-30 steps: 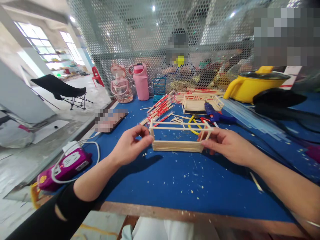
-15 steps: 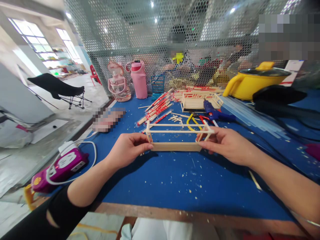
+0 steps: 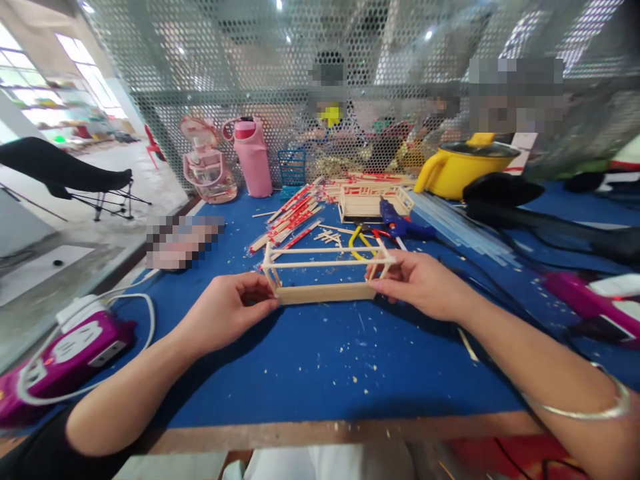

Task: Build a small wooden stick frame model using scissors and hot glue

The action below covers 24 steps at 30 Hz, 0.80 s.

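A small frame of pale wooden sticks (image 3: 325, 293), box-shaped with a solid strip along its lower front, is held level just above or on the blue tabletop. My left hand (image 3: 227, 307) pinches its left end, thumb at the lower corner. At the opposite end, my right hand (image 3: 417, 283) grips the right corner posts between thumb and fingers. Behind the frame lie yellow-and-red-handled pliers (image 3: 356, 241) and a blue glue gun (image 3: 400, 223). Short cut sticks (image 3: 330, 236) are scattered beside them.
Another stick frame (image 3: 367, 208) stands farther back, near packets of chopsticks (image 3: 295, 217). Clear glue sticks (image 3: 457, 230) and a yellow pot (image 3: 465, 170) are at right. Two pink bottles (image 3: 253, 160) stand by the mesh screen. Purple power strips (image 3: 75, 360) with cords lie on both sides.
The camera view has turned to the right, so everything appears farther left. Both hands keep their hold on the stick frame, which looks nearly unmoved on the table.
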Each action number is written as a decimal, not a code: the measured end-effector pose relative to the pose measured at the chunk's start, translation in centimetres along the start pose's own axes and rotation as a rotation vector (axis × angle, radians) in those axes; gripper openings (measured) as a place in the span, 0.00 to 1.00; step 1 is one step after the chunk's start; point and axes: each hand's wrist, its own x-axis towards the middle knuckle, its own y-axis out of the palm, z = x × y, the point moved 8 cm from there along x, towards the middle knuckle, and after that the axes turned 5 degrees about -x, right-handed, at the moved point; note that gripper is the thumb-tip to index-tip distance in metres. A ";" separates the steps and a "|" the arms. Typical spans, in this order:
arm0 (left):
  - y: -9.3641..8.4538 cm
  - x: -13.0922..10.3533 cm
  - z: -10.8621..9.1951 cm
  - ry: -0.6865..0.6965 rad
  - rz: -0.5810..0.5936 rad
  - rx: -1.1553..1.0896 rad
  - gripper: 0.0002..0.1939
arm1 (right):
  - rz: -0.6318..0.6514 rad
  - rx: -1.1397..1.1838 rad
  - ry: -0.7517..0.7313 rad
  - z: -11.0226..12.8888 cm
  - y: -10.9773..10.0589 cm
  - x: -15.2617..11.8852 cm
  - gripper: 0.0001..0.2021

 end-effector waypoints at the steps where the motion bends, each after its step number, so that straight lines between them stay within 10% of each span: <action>1: 0.1 0.0 0.0 0.002 0.006 0.020 0.11 | 0.000 0.001 0.002 0.0 0.0 0.0 0.10; 5: -0.1 -0.1 -1.1 0.047 -0.032 0.077 0.11 | -0.010 -0.018 0.008 0.0 -0.1 -0.1 0.12; 9: -2.2 -2.5 -5.2 0.366 -0.398 0.390 0.07 | -0.005 -0.034 0.023 -0.1 -0.1 0.0 0.14; 13: 2.8 -6.5 -9.0 0.859 -0.314 0.627 0.08 | -0.012 -0.028 0.016 -0.3 -0.2 0.0 0.14; 18: 9.8 -6.5 -8.8 0.717 -0.177 0.941 0.14 | -0.008 -0.063 0.003 -0.2 -0.2 -0.2 0.11; 24: 11.5 -4.0 -8.2 0.600 -0.112 1.087 0.23 | -0.020 -0.048 0.000 0.4 -0.3 -0.2 0.10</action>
